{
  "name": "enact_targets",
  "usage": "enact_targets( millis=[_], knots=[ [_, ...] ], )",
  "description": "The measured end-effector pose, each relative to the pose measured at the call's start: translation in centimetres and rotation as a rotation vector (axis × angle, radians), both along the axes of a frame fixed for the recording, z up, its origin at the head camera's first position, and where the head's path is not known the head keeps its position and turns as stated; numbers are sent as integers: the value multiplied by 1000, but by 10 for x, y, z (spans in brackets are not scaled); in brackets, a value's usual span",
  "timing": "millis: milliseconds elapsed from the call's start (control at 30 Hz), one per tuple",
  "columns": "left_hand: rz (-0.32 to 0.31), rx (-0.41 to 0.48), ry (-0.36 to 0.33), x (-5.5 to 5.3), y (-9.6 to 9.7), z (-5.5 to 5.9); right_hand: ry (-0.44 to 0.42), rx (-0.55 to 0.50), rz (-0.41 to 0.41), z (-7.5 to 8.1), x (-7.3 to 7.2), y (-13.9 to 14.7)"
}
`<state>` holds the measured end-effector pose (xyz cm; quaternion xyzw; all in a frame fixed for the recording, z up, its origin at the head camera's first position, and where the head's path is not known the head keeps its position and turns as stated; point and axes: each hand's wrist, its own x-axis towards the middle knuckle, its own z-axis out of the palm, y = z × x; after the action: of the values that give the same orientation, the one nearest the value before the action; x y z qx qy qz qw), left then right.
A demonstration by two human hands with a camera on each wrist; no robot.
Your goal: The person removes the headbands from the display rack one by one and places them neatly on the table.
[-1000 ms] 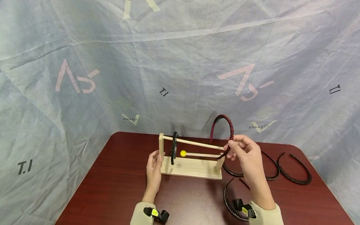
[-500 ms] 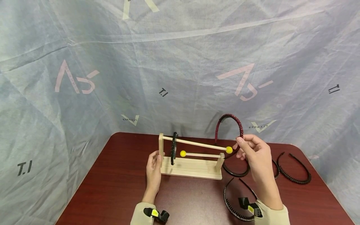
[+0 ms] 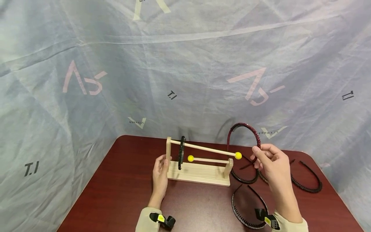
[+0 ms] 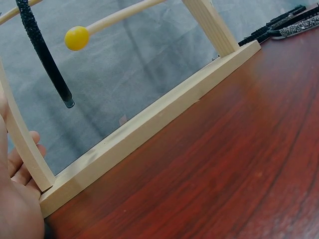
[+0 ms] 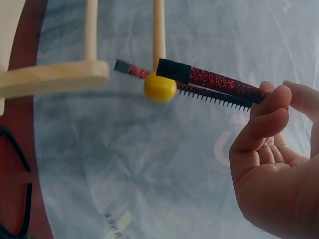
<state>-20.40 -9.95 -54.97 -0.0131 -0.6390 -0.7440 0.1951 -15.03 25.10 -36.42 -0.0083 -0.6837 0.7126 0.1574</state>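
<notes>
My right hand (image 3: 276,166) pinches a dark red glittery headband (image 3: 242,125) with comb teeth, held upright in the air just right of the rack. In the right wrist view the headband (image 5: 219,82) has dark tips, and one side passes in front of the yellow ball (image 5: 159,87) on a rod's end. At the left end of the wooden rack (image 3: 200,174), my left hand (image 3: 160,177) grips the upright post (image 4: 22,134), with fingers behind it. A black headband (image 3: 181,153) hangs on the rack's upper rod (image 3: 207,148). The lower rod also ends in a yellow ball (image 3: 190,158).
Several dark headbands lie on the red-brown table (image 3: 116,193): one with a silvery band (image 3: 236,212) near the front, one (image 3: 244,181) beside the rack, another (image 3: 311,190) at the far right. Grey cloth (image 3: 185,80) hangs behind and on both sides.
My right hand has moved right with the red headband, away from the upper rod's end, whose yellow ball now shows. My left hand keeps its hold on the post.
</notes>
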Motion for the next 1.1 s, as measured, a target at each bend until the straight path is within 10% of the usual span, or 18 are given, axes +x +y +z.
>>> enact_targets(
  millis=[633, 900, 1100],
  knots=[
    [-4, -3, 3, -2, -1, -2, 17, 187, 6, -23, 12, 57],
    [-23, 10, -4, -3, -1, 0, -117, 558, -81, -31, 23, 90],
    [-7, 1, -15, -2, 0, 0, -145, 629, -46, -37, 35, 115]
  ],
)
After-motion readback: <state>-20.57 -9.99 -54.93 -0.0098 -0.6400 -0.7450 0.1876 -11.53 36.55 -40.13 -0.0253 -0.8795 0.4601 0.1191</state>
